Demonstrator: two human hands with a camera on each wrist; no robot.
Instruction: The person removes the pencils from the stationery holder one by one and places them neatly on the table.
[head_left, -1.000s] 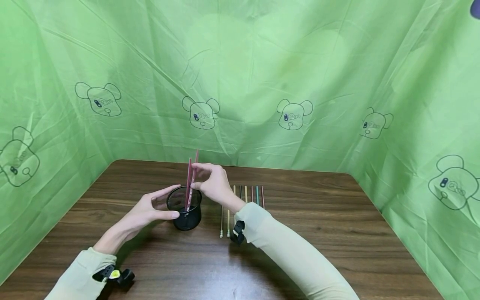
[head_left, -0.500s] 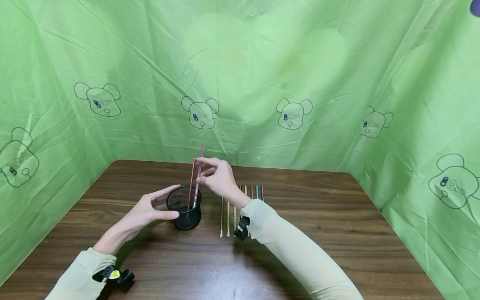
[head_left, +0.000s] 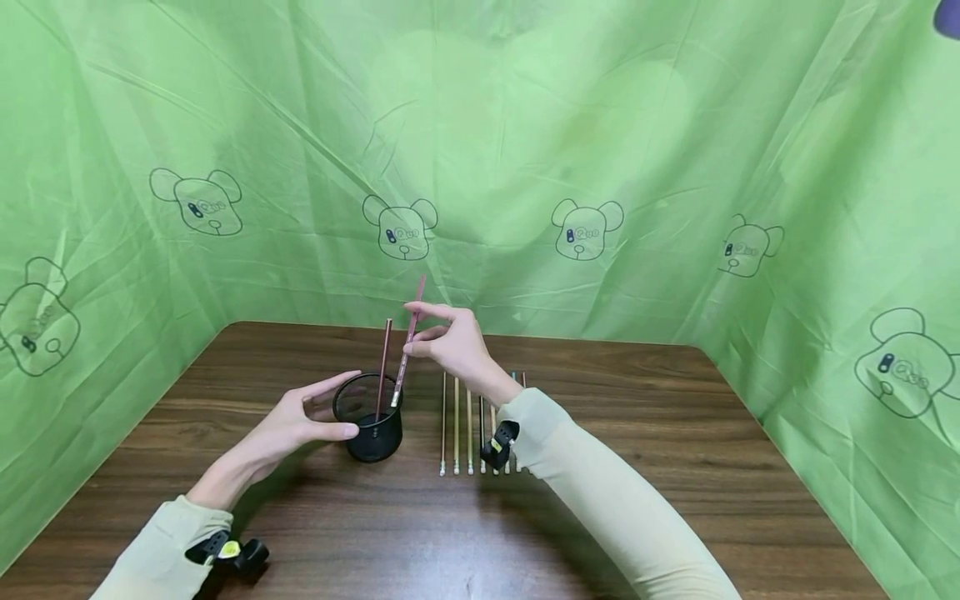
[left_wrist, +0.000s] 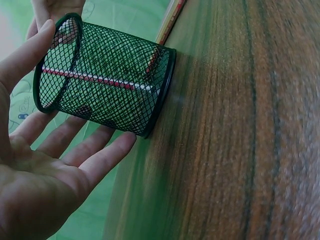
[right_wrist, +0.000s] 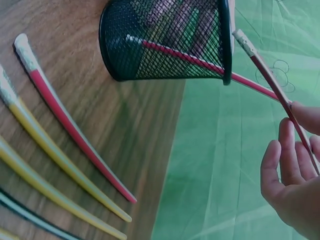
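A black mesh pencil cup (head_left: 377, 443) stands on the table, held by my left hand (head_left: 279, 429) with the thumb at its near side and the fingers spread along the far side. One reddish pencil (head_left: 385, 357) leans inside it, eraser end down; the left wrist view shows this pencil (left_wrist: 100, 79) through the mesh. My right hand (head_left: 454, 345) pinches a second, pinkish-red pencil (head_left: 402, 371) between thumb and fingers, tilted with its eraser end lowest. In the right wrist view that held pencil (right_wrist: 270, 80) has its eraser just outside the cup's rim.
To the right of the cup, several pencils (head_left: 457, 427) lie side by side with their eraser ends toward me, partly covered by my right forearm. A green curtain (head_left: 495, 167) with bear-head outlines hangs around the wooden table (head_left: 637, 433).
My right hand has moved up and to the right, drawing the pinched pencil from deep in the cup to its rim. The left hand and cup have stayed put.
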